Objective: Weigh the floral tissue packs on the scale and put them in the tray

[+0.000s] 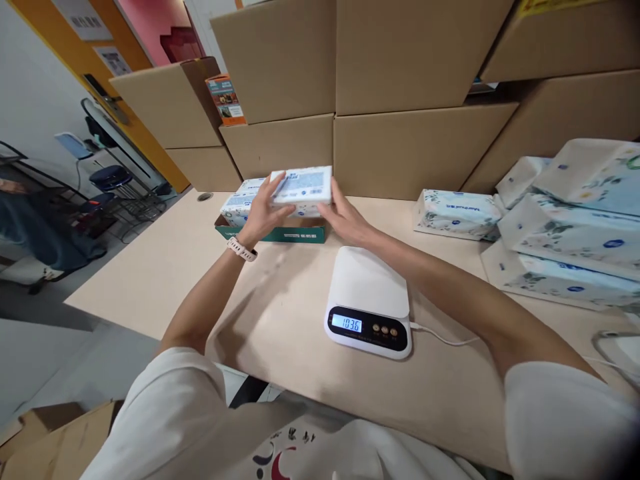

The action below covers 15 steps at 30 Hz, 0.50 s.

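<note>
Between my two hands is a white tissue pack (305,185), tilted a little, above the right part of a low green box (273,233). My left hand (263,208) presses on its left end, fingers over the top. Against its right end lies my right hand (345,212). Other tissue packs (243,200) sit in the green box to the left, partly covered by my left hand. Nearer to me, a white digital scale (370,293) rests on the table with nothing on its plate, its lit display showing 103.6.
Several tissue packs (570,220) are piled at the right, with a single pack (455,213) beside them. Large cardboard boxes (400,147) form a wall at the table's back. A white cable (445,339) runs right from the scale. Stools (113,179) stand beyond the table's left edge.
</note>
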Motion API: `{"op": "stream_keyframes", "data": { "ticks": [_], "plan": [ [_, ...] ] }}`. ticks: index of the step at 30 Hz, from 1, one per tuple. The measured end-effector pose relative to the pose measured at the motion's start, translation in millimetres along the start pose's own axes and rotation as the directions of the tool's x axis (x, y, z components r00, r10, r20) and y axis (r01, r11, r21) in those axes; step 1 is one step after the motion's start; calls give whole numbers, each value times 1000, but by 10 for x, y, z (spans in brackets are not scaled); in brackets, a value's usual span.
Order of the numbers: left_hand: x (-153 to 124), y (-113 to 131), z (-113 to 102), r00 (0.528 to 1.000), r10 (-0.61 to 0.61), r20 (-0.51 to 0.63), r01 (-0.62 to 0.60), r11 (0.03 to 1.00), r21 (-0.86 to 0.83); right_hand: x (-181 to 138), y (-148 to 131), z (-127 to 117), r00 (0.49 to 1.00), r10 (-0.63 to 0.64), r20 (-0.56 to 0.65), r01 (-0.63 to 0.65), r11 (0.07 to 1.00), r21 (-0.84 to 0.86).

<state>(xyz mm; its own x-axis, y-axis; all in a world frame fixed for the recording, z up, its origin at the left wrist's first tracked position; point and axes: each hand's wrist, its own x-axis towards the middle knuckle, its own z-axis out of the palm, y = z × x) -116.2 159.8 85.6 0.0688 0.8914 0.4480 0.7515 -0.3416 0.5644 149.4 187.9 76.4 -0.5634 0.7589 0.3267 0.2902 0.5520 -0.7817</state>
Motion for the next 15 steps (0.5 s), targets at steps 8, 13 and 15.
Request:
{"op": "stream_keyframes", "data": {
  "ticks": [8,13,15],
  "plan": [
    [-64,-270,31,962,-183,204,66,876,479,-3,113,47,987,107,117,-51,915,-399],
    [-66,-294,147,985,-139,98,91,919,384,-263,462,-885,942,206,-266,-322,780,-536],
    [-42,-175,240,997,-62,35,47,942,333,-365,646,-1278,872,237,-428,-457,706,-541]
  ]
}}
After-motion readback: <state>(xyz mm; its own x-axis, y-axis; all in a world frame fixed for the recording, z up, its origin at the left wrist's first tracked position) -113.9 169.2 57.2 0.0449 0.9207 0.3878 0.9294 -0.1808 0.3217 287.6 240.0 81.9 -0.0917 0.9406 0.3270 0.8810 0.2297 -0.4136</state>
